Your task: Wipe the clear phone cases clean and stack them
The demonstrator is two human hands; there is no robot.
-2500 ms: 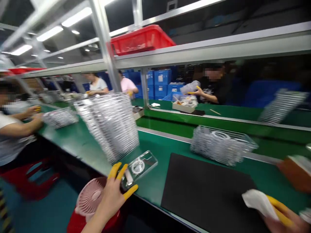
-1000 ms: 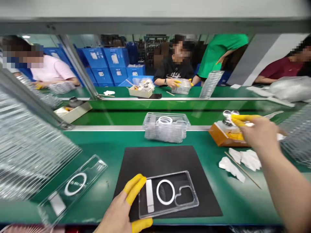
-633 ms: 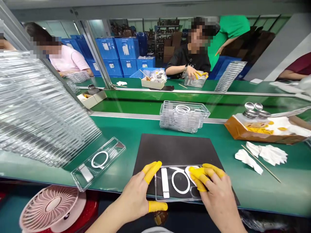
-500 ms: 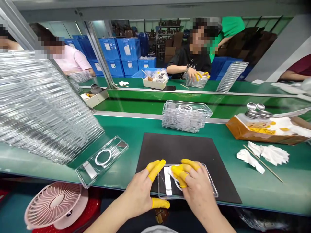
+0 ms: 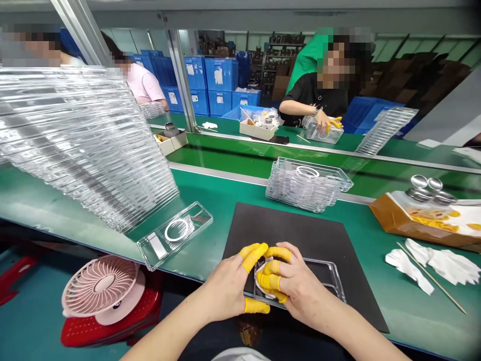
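Note:
A clear phone case (image 5: 326, 277) lies flat on a black mat (image 5: 296, 235) near the table's front edge. My left hand (image 5: 230, 285), with yellow finger cots, grips the case's left end between thumb and fingers. My right hand (image 5: 291, 285), also in yellow cots, presses a small white cloth (image 5: 260, 285) onto the case's left part with closed fingers. Most of the case's left half is hidden under both hands.
A single clear case (image 5: 175, 233) lies left of the mat, below a tall leaning stack of cases (image 5: 82, 145). A lower stack (image 5: 306, 184) stands behind the mat. Right: an orange box (image 5: 413, 220), white wipes (image 5: 439, 260), a thin stick (image 5: 432, 278). A pink fan (image 5: 103, 283) stands below the table. Other people work across the belt.
My left hand brought a case from the stack to the mat. My right hand fetched a cloth from the right and has wiped leftward across the case.

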